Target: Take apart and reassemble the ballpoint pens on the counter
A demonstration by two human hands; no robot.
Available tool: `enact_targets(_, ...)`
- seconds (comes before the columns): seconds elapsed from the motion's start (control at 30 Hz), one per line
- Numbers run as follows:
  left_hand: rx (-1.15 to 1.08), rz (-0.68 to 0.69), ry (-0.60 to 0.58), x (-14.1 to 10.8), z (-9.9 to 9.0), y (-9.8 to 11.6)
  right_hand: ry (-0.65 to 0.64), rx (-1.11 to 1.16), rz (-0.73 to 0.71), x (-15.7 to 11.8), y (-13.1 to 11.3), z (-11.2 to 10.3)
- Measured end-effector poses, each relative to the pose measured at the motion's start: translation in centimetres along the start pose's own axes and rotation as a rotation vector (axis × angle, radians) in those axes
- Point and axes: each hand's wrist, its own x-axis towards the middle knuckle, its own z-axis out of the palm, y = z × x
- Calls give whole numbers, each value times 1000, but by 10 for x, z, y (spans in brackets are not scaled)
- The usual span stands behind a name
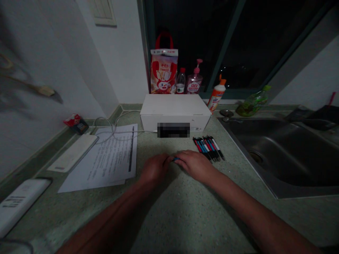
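My left hand and my right hand meet over the counter, in front of a white box. Between their pinched fingertips shows a short blue stretch of a pen; the fingers hide the rest of it. Both hands are closed on it, one at each side. Just beyond my right hand lies a row of several pens, side by side and slanted, with red, blue, white and black parts.
The white box stands at the back, a dark pixelated patch at its front. Printed sheets, a white flat case and a cable lie left. A steel sink is right. Bottles and a red bag stand behind.
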Motion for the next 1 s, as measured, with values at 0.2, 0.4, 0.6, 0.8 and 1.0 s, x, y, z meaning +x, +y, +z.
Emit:
enact_targets(0.2,21,22,-33,-1,3,-1,80,61,1,-6,2,14)
enact_targets(0.4,108,-45,-72,0,2,3,143,26,11,-10,3,22)
enact_targets(0.6,130,-18,-82,0,1,4,105,-24,4,-10,1,23)
enact_targets(0.8,71,27,-22,0,2,-3,178,34,-15,-13,8,19)
enact_targets(1.0,-27,47,110,-1,1,-5,248,42,51,-15,17,18)
